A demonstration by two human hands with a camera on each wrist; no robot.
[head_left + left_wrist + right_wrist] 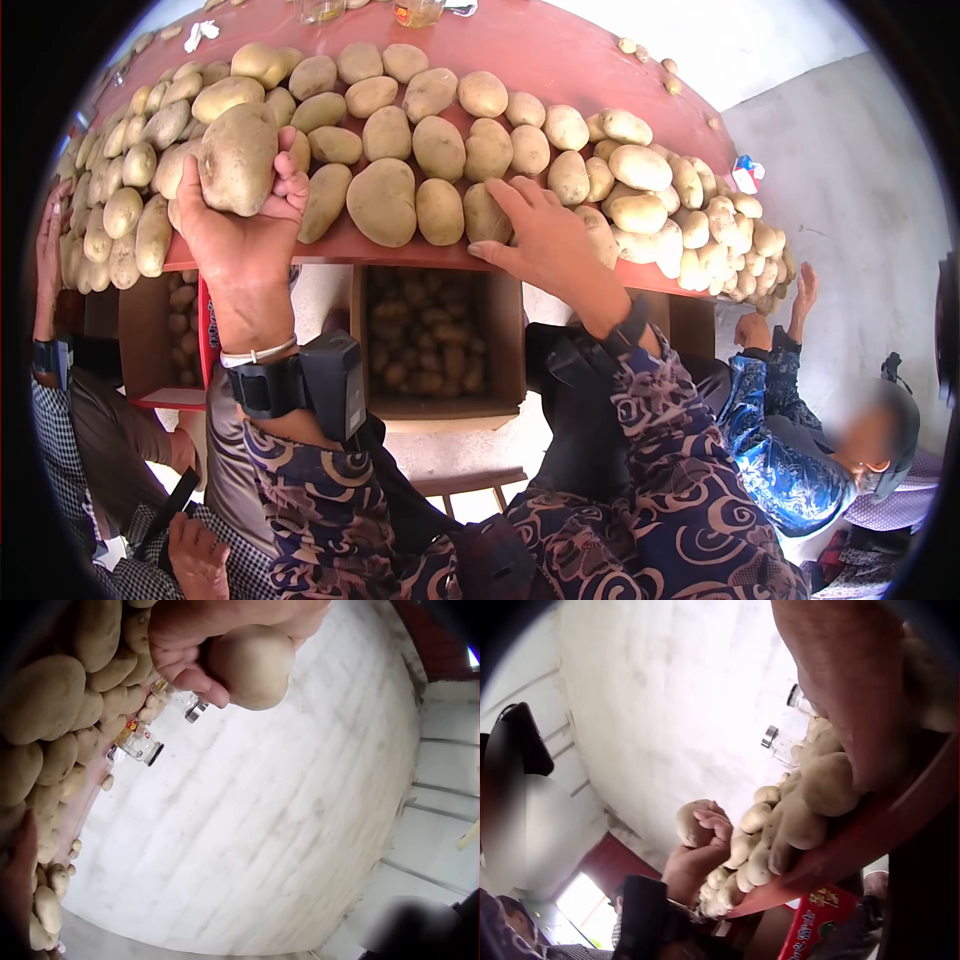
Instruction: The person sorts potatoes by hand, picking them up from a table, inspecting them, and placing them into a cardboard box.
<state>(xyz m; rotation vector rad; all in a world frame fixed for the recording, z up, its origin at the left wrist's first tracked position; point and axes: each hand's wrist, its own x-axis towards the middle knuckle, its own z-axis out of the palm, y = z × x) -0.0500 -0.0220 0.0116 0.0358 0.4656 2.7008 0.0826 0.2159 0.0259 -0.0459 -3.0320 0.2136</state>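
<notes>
My left hand (245, 235) holds a large tan potato (238, 160) up above the table's front edge, palm turned up and fingers round its side. The left wrist view shows the potato's rounded end (255, 667) past my curled fingertips. Over the front row of potatoes, my right hand (548, 232) rests with thumb and fingers spread. Its thumb and index finger lie on either side of a potato (484, 215) by the table edge, and the palm hides what is below it. Beside that potato sit an oval one (440, 212) and a wide, notched one (381, 203).
Rows of potatoes (388, 133) cover much of the red table (560, 60). Below its edge stands a cardboard box (510, 350) with many potatoes inside. Glass jars (418, 12) stand at the back. One person (770, 430) sits at the right; another's hand (195, 555) shows at the left.
</notes>
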